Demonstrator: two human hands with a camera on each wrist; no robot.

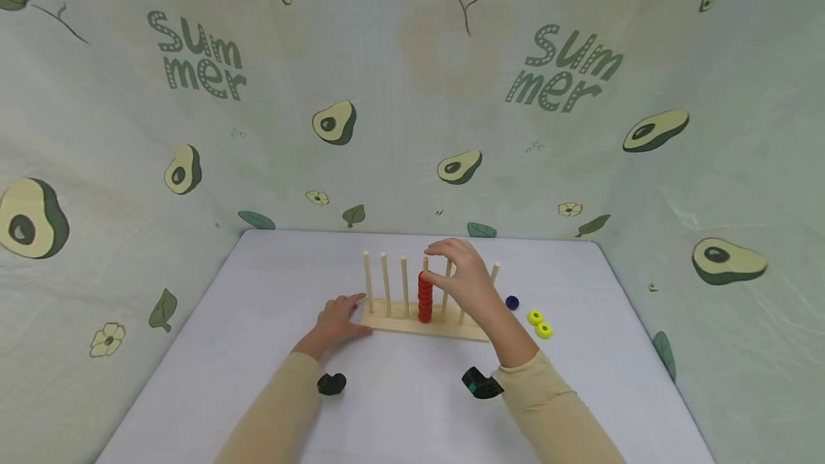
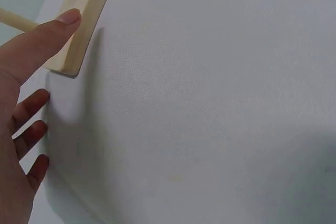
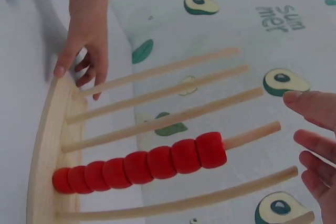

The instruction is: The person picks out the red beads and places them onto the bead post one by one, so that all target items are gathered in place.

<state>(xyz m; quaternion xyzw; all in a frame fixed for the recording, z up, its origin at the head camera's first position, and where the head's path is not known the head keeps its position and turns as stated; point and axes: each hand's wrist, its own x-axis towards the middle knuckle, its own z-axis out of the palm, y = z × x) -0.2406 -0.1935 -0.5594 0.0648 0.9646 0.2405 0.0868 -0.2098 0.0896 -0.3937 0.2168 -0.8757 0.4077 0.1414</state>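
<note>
A wooden peg stand with several upright pegs stands on the table. Red beads are stacked on one of its middle pegs, whose bare tip sticks out above them. At the stand's left end my left hand holds the base, thumb on the front edge and index finger at the back; in the left wrist view the index finger is hidden. My right hand hovers by the top of the red stack, thumb and index finger spread apart with nothing between them. In the right wrist view its fingertips are clear of the pegs.
To the right of the stand, a dark blue bead and two yellow beads lie on the white table. A cloth printed with avocados hangs behind and at both sides.
</note>
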